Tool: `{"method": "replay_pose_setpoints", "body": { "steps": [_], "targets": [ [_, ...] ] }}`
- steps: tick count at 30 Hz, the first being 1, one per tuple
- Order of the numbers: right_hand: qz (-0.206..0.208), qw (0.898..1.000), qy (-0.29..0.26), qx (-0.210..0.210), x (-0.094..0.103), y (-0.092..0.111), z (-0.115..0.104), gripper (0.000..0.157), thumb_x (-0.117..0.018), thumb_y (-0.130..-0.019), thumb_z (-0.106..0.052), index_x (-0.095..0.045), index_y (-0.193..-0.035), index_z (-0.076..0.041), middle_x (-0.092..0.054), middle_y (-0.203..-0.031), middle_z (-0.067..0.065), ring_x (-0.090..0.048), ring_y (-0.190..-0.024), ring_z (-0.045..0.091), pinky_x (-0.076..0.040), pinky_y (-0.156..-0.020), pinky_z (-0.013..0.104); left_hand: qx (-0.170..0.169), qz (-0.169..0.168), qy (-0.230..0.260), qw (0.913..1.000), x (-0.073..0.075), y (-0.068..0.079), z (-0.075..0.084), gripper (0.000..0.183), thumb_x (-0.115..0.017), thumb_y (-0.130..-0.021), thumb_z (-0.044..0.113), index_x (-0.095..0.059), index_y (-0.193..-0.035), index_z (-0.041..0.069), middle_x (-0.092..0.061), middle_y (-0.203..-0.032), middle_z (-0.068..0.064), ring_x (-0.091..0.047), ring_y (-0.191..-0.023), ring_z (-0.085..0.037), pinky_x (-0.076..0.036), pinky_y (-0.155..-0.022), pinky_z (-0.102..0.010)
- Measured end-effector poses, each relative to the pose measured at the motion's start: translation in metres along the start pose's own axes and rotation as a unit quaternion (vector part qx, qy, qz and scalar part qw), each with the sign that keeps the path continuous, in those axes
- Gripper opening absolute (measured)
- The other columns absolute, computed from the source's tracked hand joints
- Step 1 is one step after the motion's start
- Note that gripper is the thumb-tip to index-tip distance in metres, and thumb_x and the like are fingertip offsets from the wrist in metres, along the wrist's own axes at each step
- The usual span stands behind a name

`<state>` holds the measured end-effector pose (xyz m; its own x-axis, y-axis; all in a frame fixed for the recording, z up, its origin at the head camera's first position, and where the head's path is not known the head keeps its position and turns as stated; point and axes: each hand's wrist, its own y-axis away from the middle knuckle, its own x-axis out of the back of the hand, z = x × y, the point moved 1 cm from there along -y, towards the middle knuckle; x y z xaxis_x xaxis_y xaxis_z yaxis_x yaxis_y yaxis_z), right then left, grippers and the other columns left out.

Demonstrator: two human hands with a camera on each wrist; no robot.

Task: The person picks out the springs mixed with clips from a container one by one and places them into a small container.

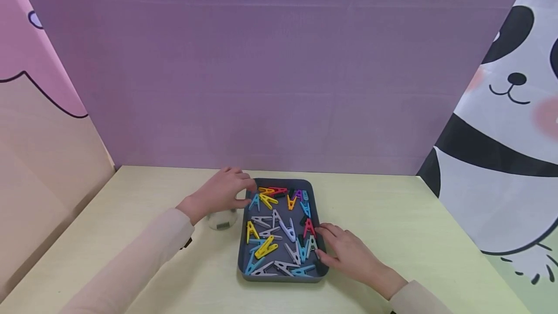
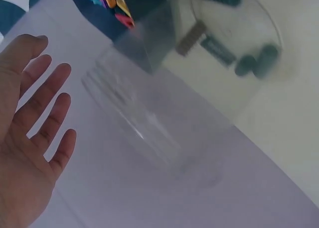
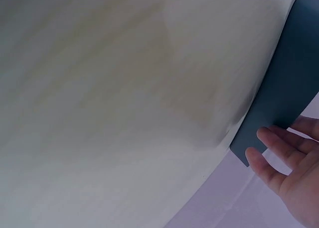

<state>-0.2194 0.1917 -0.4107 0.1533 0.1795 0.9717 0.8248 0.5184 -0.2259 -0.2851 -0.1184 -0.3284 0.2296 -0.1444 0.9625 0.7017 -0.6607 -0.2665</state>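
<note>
A dark grey tray [image 1: 283, 279] lies in the middle of the table, holding many clothespins in several colours. My left hand [image 1: 226, 190] hovers by the tray's far left corner, fingertips near a blue clothespin [image 1: 255, 201]. In the left wrist view that hand [image 2: 35, 118] has spread fingers and an empty palm. Beside it stands a clear jar [image 2: 134, 123] with small dark green and brown pieces at its bottom. Against the tray's right side rests my right hand [image 1: 348, 251], fingers loosely bent. The right wrist view shows its fingertips along the tray's outer wall [image 3: 279, 88].
Inside the tray are a red clothespin [image 1: 309, 227] near the right hand, a yellow one [image 1: 266, 247] and a pale grey one [image 1: 287, 229]. The pale table [image 1: 383, 212] ends at a purple backdrop [image 1: 279, 86]. A panda print [image 1: 501, 134] covers the right wall.
</note>
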Motion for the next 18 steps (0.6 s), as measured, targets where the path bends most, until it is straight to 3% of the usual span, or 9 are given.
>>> {"method": "replay_pose_setpoints", "body": {
  "steps": [6,12,18],
  "targets": [
    [0.004,1.0,-0.002,0.004,0.0,0.0,0.0,0.048,-0.062,-0.083,-0.038,-0.056,-0.119,-0.007,-0.057,-0.121,0.009,-0.057,-0.107,0.023,-0.05,-0.085,0.039,-0.024,-0.021,0.001,0.9995,-0.011,-0.008,0.02,0.028,-0.068,-0.079,0.038,-0.064,-0.104,0.027,-0.065,-0.102,0.011,-0.05,-0.095,-0.011,-0.04,-0.088,-0.032],
    [0.014,1.0,0.003,0.013,0.0,0.0,0.001,0.047,-0.062,-0.082,-0.038,-0.057,-0.117,-0.006,-0.057,-0.119,0.009,-0.058,-0.105,0.022,-0.05,-0.083,0.038,-0.037,-0.055,0.033,0.9973,-0.025,-0.016,0.039,0.028,-0.068,-0.08,0.036,-0.064,-0.106,0.026,-0.065,-0.105,0.012,-0.048,-0.095,-0.011,-0.039,-0.087,-0.031],
    [0.009,1.0,0.001,0.008,0.0,0.0,0.002,0.048,-0.062,-0.083,-0.038,-0.056,-0.118,-0.007,-0.057,-0.12,0.009,-0.058,-0.106,0.022,-0.05,-0.084,0.039,-0.059,-0.084,0.027,0.9944,-0.042,-0.024,0.057,0.031,-0.066,-0.081,0.037,-0.063,-0.11,0.026,-0.064,-0.109,0.011,-0.051,-0.102,-0.013,-0.038,-0.097,-0.037]
  ]
}}
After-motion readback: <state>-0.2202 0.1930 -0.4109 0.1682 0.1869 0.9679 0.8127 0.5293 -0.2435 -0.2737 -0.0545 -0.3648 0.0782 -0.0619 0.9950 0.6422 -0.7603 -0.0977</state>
